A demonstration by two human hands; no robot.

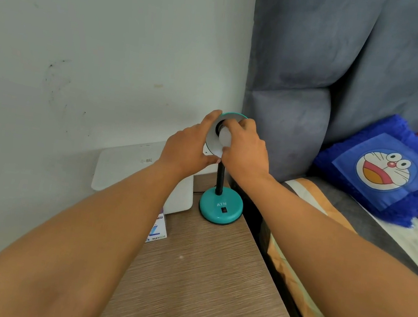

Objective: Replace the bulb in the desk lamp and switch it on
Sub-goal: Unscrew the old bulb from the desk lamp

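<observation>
Item: bulb (225, 137), white, rounded, seated in the socket at the middle of the lamp shade (212, 137). Your right hand (246, 150) is curled round it, fingers closed on the globe from the right; whether it is going in or coming out cannot be told. Likely light, smooth and somewhat slippery; the shell looks like frosted plastic or glass, so treat it as breakable. Take it round its widest part with the fingertips spread and turn it gently, without squeezing.

Item: lamp shade, teal outside, pale inside, tilted to face you. Your left hand (190, 147) cups its left rim, fingers over the top edge, thumb below, steadying it. It sits on a black neck (220, 178) that probably bends, so you need that bracing against the twist.

Item: lamp base (221, 208), teal, round, at the far right corner of the bench (207, 279), near the bed. It looks light and could slide or tip if you push sideways. The black switch (224, 210) sits on its top, untouched.

Item: small printed box (157, 229), lying at the bench's left edge, beside a white slab (126, 168) that leans on the wall.
</observation>
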